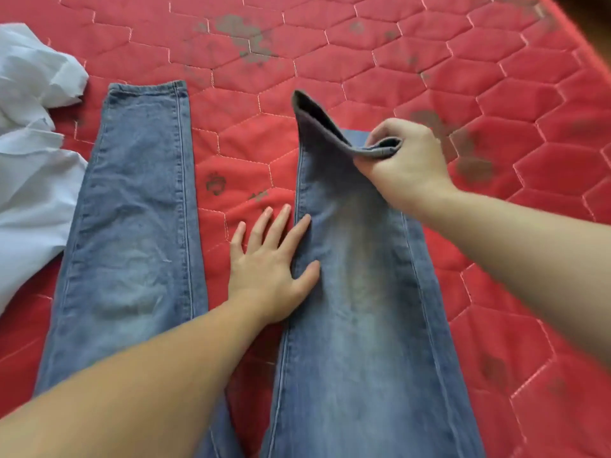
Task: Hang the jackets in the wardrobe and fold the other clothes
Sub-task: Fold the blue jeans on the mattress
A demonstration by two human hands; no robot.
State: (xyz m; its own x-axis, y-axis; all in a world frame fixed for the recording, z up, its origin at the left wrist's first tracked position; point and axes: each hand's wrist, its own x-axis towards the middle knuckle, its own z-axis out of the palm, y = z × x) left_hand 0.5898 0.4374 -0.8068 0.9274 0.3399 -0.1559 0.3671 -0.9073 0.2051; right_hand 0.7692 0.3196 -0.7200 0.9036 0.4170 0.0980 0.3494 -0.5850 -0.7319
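Observation:
A pair of faded blue jeans (pixel 132 226) lies spread on a red quilted mattress (pixel 363 61), legs pointing away from me. The left leg lies flat. My right hand (pixel 403 166) grips the hem of the right leg (pixel 357 292) and holds it lifted and curled over. My left hand (pixel 271 266) lies flat with straight fingers between the legs, its thumb and forefinger resting on the inner edge of the right leg.
A crumpled white garment (pixel 33 160) lies at the left edge, touching the jeans' left leg. The mattress bears grey stains toward the far side and right. Its far right corner meets a dark floor (pixel 588 4).

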